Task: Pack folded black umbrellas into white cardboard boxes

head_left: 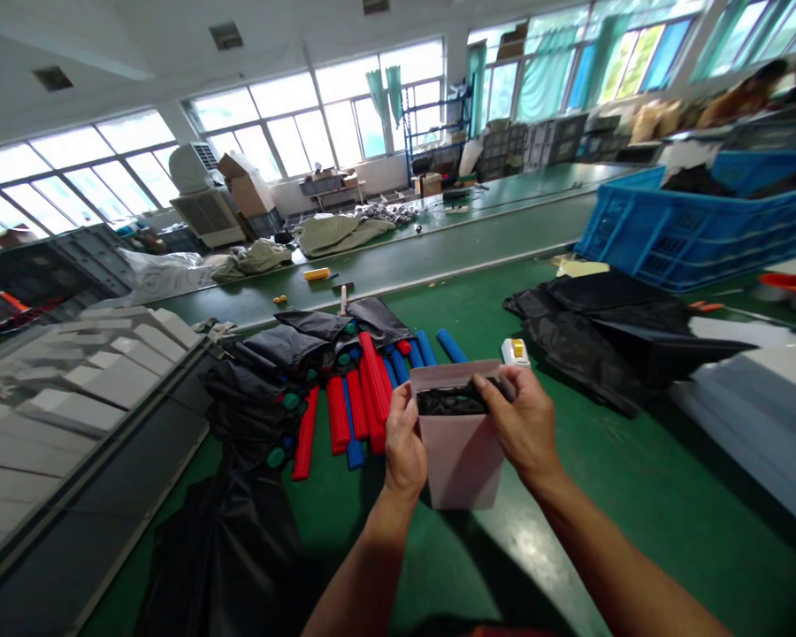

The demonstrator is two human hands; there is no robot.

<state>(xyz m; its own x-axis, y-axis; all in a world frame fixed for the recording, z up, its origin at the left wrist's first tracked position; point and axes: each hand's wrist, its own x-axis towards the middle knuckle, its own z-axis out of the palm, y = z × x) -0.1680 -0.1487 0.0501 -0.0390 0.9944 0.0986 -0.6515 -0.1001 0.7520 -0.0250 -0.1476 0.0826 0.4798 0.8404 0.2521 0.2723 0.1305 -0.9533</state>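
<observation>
A white cardboard box (463,464) stands upright on the green table in front of me, its top flap raised at the back. Black folded material (447,401) fills its mouth. My left hand (406,442) is closed around the box's left side, thumb up near the rim. My right hand (521,416) grips the top right edge, with its thumb over the black material. Just left of the box lie red ribbed sticks (372,389) and blue ribbed sticks (355,451). Black pouches (285,349) with green round ends spread beyond them.
A grey crate (139,495) full of white boxes (66,389) stands at the left. Black bags (584,327) lie to the right, before a blue plastic basket (690,230). A white and yellow device (516,352) sits behind my right hand. A conveyor belt (491,239) crosses beyond the table.
</observation>
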